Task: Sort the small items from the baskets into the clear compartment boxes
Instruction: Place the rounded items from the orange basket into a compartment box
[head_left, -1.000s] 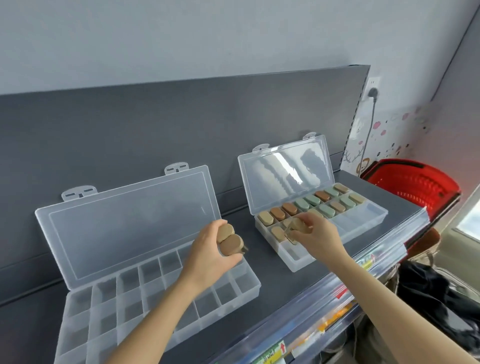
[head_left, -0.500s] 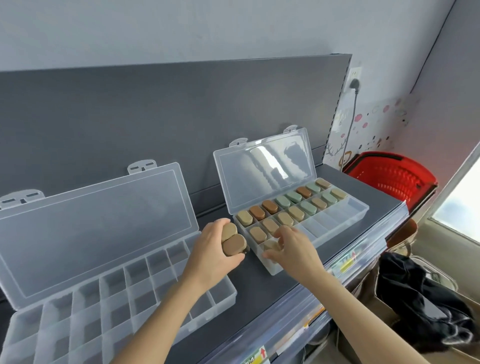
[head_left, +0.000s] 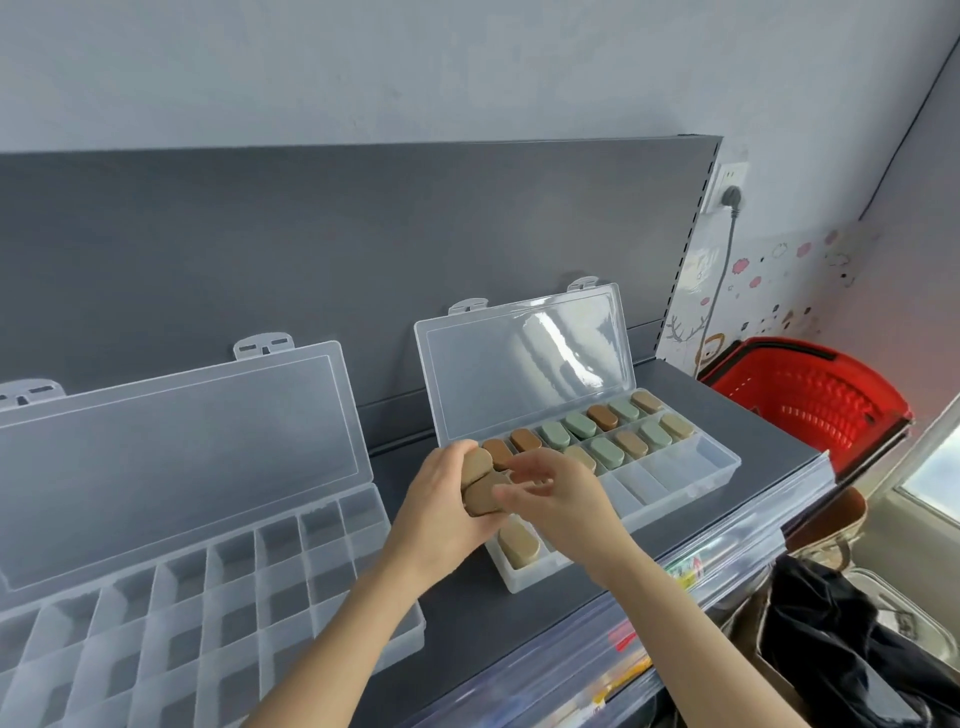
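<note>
My left hand (head_left: 441, 512) grips two tan oval pieces (head_left: 477, 486); my right hand (head_left: 563, 501) touches them, grip uncertain; compartment box (head_left: 691, 486) just beyond.

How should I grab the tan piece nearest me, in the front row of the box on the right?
Come from straight above and pinch the tan piece across its two long sides, near the top. The compartment walls of the clear box hug its lower part, so only its rounded top is free to grip.

Left hand (head_left: 440, 508) gripping, right hand (head_left: 565, 500) (curled) beside
</note>
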